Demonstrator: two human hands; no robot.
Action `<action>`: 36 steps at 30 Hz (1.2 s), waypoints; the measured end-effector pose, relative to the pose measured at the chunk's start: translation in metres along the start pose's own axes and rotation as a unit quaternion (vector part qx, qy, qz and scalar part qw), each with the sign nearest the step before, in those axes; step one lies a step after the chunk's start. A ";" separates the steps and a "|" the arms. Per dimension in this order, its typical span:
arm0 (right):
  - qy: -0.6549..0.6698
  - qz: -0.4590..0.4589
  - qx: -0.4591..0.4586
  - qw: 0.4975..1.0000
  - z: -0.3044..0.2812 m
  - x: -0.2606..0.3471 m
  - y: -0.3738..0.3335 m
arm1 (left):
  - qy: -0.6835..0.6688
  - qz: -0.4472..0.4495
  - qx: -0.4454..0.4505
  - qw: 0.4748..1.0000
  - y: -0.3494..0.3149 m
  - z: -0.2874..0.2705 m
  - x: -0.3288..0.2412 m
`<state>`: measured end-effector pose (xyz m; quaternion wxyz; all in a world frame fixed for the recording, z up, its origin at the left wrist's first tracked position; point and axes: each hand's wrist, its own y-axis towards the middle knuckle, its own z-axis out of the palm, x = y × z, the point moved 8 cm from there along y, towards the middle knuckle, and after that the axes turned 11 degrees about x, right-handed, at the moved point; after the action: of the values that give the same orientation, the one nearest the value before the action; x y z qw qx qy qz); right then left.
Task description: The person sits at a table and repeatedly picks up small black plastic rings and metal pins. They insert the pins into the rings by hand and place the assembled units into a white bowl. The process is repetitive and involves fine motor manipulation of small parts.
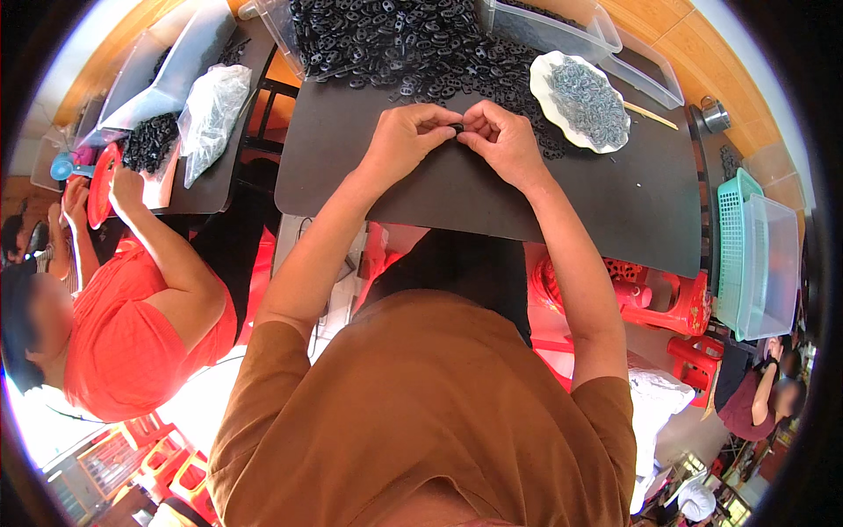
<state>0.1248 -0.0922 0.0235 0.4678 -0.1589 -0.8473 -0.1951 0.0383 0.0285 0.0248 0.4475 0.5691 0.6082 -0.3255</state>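
Note:
Above the dark table, my left hand and my right hand meet fingertip to fingertip. Thumbs and index fingers of both pinch a small black plastic piece, mostly hidden by the fingers. Just beyond lies a big heap of small black plastic parts with holes, spilling toward my hands. To the right of my right hand stands a white scalloped plate filled with tiny greyish pieces, too fine to make out singly.
Clear plastic bins stand at the table's far edge. A wooden stick lies beside the plate. Right of the table are a green basket and red stools. On the left, a person in red works at another table.

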 end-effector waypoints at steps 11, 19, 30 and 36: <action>-0.092 -0.011 0.002 0.996 -0.004 0.014 -0.003 | 0.068 0.018 -0.007 0.997 -0.001 0.006 -0.009; -0.050 0.008 0.015 0.999 -0.009 0.004 -0.003 | 0.060 0.042 -0.009 0.997 0.003 0.009 -0.006; -0.039 0.044 0.035 0.998 -0.010 0.001 -0.003 | 0.054 0.017 -0.013 0.998 0.005 0.008 -0.004; -0.049 0.041 0.042 0.997 -0.010 0.005 -0.003 | 0.054 0.018 -0.011 0.998 0.005 0.008 -0.001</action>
<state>0.1277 -0.0993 0.0318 0.4395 -0.1829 -0.8695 -0.1320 0.0442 0.0212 0.0233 0.4263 0.5919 0.6245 -0.2791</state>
